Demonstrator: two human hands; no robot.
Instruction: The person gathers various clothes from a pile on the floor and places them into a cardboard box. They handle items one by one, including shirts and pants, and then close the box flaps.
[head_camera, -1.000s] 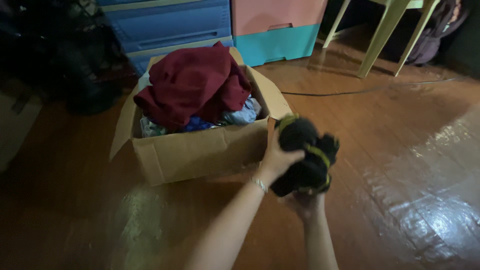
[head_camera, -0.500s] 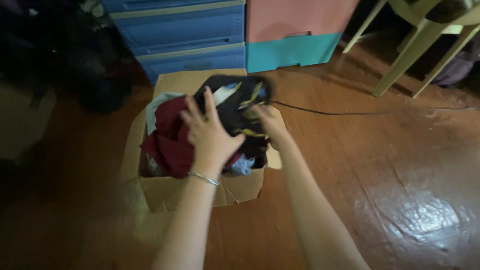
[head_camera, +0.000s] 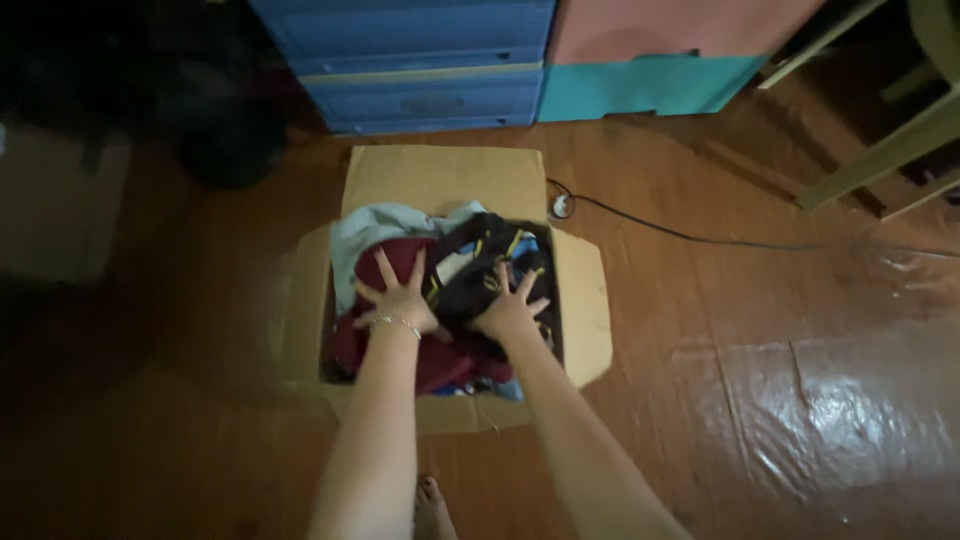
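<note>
You are pressing both hands flat onto the heap of clothes in the cardboard box (head_camera: 585, 310), which is sitting on the wooden floor (head_camera: 760, 300) with its flaps folded outward. Your left hand (head_camera: 398, 300) is lying on the dark red garment (head_camera: 400, 345) toward the box's left edge, fingers spread wide, palm down, gripping nothing. Your right hand (head_camera: 510, 308) is resting on the black garment with yellow trim (head_camera: 480, 270) near the middle of the box, toward its right edge, fingers likewise fanned out and closing on nothing. A pale blue cloth (head_camera: 360, 235) is lying at the far left corner of the box, partly under the red one.

The spread palms look like the reason the pile is sitting so low: open hands are bearing on a broad area of cloth, so the clothes are staying inside the walls rather than spilling over the rim. The black garment is lying on top of the others, which suggests it is the piece being flattened.

Both of your arms are reaching straight forward and down, nearly parallel, elbows extended, wrists bent back so the palms meet the cloth. A thin bracelet (head_camera: 397, 322) is circling your left wrist. Your bare foot (head_camera: 432, 508) is showing at the near edge, just short of the box. A dark cable (head_camera: 700, 238) is running across the floor beyond the right flap, and blue drawers (head_camera: 420, 60) are standing behind the box's far edge.
</note>
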